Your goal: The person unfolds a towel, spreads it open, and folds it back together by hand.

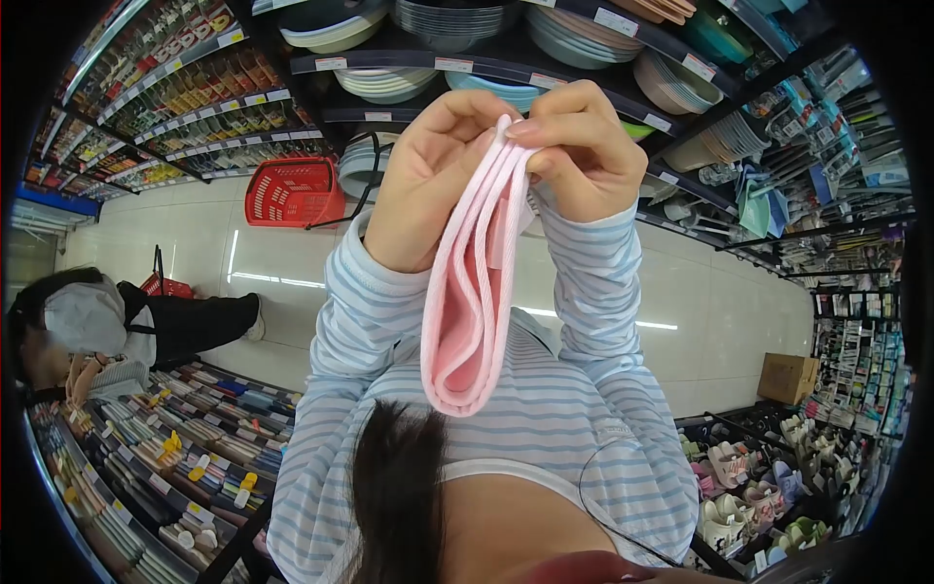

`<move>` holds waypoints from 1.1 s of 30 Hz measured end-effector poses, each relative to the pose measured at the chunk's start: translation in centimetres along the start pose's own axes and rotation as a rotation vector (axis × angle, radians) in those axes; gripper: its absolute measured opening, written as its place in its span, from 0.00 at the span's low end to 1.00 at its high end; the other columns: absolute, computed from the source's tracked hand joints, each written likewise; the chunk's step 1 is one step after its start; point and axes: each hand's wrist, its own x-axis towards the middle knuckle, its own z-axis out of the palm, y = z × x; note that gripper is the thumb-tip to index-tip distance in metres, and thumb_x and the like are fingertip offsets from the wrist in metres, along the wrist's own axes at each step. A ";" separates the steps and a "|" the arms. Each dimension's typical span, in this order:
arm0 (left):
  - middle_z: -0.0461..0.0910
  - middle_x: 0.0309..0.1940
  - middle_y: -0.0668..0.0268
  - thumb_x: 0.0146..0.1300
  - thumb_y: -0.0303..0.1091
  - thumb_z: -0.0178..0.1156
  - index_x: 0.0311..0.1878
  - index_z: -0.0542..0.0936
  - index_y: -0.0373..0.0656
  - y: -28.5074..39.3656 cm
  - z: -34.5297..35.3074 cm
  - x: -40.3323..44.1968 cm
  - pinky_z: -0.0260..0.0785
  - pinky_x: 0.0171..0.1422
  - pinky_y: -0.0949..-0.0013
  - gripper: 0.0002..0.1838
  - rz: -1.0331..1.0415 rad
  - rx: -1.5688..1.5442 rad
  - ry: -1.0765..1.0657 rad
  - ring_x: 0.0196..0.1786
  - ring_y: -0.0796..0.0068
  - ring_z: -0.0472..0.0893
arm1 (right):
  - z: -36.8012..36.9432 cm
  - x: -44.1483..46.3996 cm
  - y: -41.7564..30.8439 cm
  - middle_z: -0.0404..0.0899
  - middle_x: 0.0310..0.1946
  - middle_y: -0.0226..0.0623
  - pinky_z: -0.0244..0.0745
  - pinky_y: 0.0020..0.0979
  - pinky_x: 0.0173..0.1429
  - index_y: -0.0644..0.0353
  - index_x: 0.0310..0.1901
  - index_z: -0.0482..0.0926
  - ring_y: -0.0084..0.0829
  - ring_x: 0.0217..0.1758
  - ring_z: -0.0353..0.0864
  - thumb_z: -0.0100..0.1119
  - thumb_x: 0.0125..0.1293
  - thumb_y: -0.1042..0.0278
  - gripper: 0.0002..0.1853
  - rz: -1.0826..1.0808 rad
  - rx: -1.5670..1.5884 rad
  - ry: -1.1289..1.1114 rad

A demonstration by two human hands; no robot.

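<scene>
A folded pink cloth item (467, 321) with thick pale edges hangs down in front of my chest, its layers forming a loop. My left hand (428, 175) holds its upper end from one side, fingers bent around the top. From the other side my right hand (584, 151) pinches the same end between thumb and fingers. Both hands nearly touch at the top edge. Inside the fold a small pale pink tag (500, 234) shows.
Shelves of stacked basins (389, 83) stand ahead. A red basket (295, 192) sits on the floor beside them. Another person (185, 321) is at the left near packed goods. Shoes (730, 462) and a cardboard box (787, 378) are at the right.
</scene>
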 end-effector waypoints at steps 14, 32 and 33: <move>0.76 0.41 0.64 0.65 0.27 0.56 0.49 0.70 0.38 -0.5 -0.1 0.1 0.71 0.45 0.79 0.11 -0.037 -0.010 0.003 0.41 0.81 0.77 | -0.9 0.0 -0.7 0.74 0.44 0.36 0.69 0.22 0.40 0.63 0.47 0.79 0.23 0.38 0.74 0.63 0.54 0.71 0.17 0.154 0.053 -0.126; 0.77 0.37 0.64 0.42 0.27 0.70 0.32 0.82 0.45 6.5 -0.9 -4.6 0.66 0.42 0.68 0.11 0.314 1.333 -0.189 0.39 0.67 0.74 | -2.6 -1.3 -0.2 0.77 0.38 0.34 0.70 0.21 0.37 0.65 0.42 0.76 0.21 0.34 0.75 0.62 0.57 0.68 0.14 0.237 -0.116 0.027; 0.77 0.37 0.67 0.40 0.30 0.71 0.31 0.82 0.46 6.2 -0.9 -4.7 0.66 0.41 0.66 0.11 0.342 1.380 -0.179 0.39 0.64 0.75 | -2.7 -1.3 -0.2 0.77 0.37 0.34 0.69 0.21 0.36 0.65 0.42 0.76 0.22 0.33 0.74 0.62 0.56 0.68 0.13 0.217 -0.164 0.021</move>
